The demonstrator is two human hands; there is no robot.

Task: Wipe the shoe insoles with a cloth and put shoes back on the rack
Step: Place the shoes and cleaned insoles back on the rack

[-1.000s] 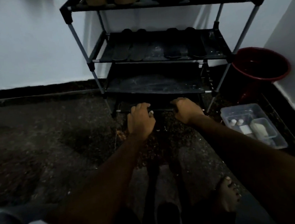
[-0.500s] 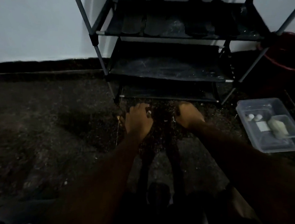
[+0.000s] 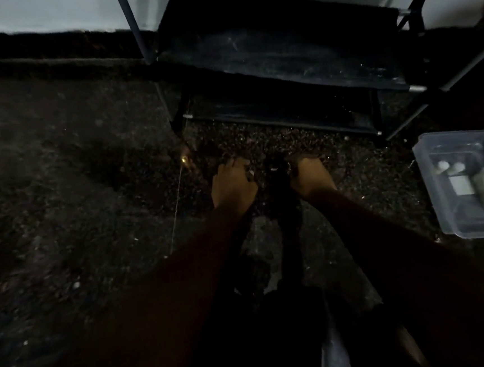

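With forearms stretched toward 12 o'clock, the left hand [image 3: 232, 184] and right hand [image 3: 312, 178] were pressed knuckles-up, fingers curled, beside a dark shape [image 3: 285, 203], perhaps a shoe, on the speckled floor [image 3: 89, 196], their grip lost in gloom, while a clear plastic box [image 3: 431, 184] was set at 3 o'clock and the rack [image 3: 282, 59] just beyond at 12.

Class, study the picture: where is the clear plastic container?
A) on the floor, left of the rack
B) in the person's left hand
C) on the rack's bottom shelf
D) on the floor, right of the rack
D: the clear plastic container sits on the floor beside the right legs of the rack.
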